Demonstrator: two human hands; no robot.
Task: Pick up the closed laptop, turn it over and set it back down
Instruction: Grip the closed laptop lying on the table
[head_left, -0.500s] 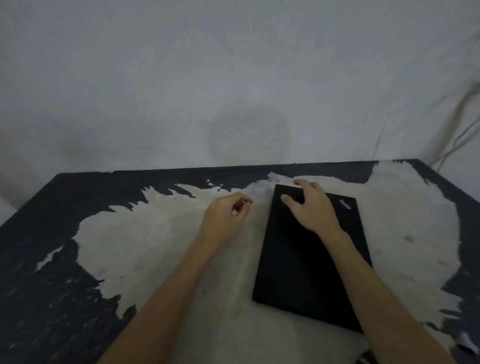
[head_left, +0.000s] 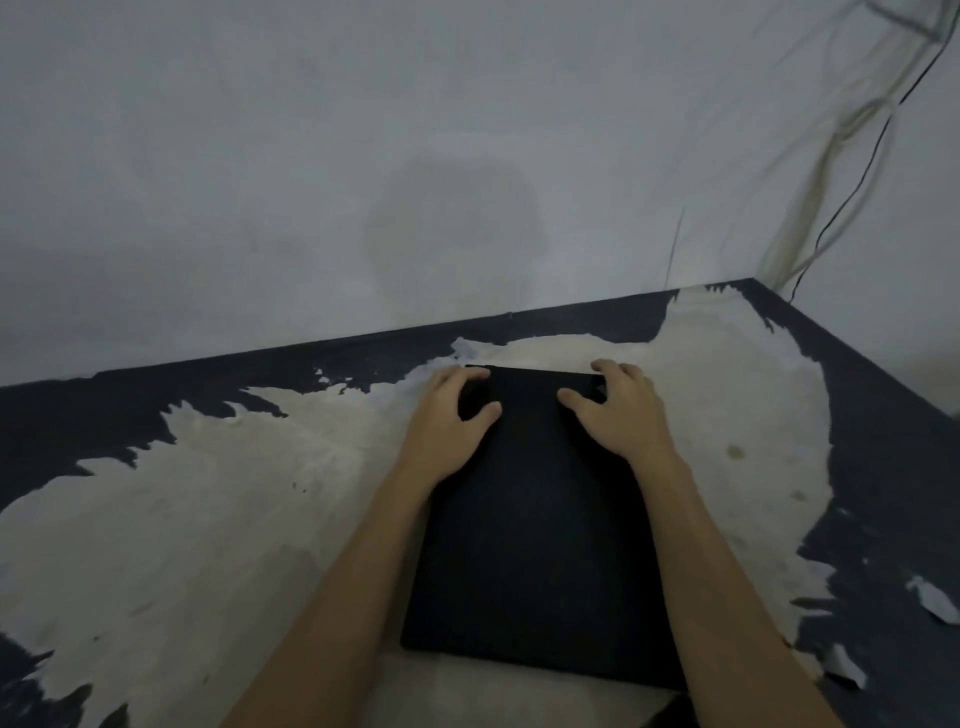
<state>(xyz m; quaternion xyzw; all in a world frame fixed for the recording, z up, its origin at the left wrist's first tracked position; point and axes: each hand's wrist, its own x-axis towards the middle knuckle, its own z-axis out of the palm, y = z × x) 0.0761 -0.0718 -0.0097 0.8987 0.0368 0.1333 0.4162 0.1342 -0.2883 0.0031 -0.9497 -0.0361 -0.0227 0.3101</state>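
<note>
Laptop: the closed black laptop (head_left: 535, 525) lies flat on the bench (head_left: 218, 519), lid shut, its long side running away from the person; the near edge sits close to the bottom of the view, the far edge close to the wall.

Left hand: the left hand (head_left: 452, 415) rests at the laptop's far left corner — fingers curled over the far edge, thumb lying on the top face. The grip is closed around that corner of the laptop.

Right hand: the right hand (head_left: 618, 410) sits at the far right corner in the same way, fingers hooked over the far edge, thumb pointing inward across the top face. Its grip also holds the laptop.

Forearms: both bare forearms reach in from the bottom of the view, the left one along the laptop's left side, the right one crossing over its right side.

Bench: dark coating, worn away in a large pale patch — the laptop lies inside this patch. Loose flakes of coating curl up near the right edge.

Wall: a plain pale wall (head_left: 363, 156) stands behind the bench, with a faint darker stain above the hands.

Cable: a thin dark cable (head_left: 862, 171) hangs down the corner at the right.
</note>
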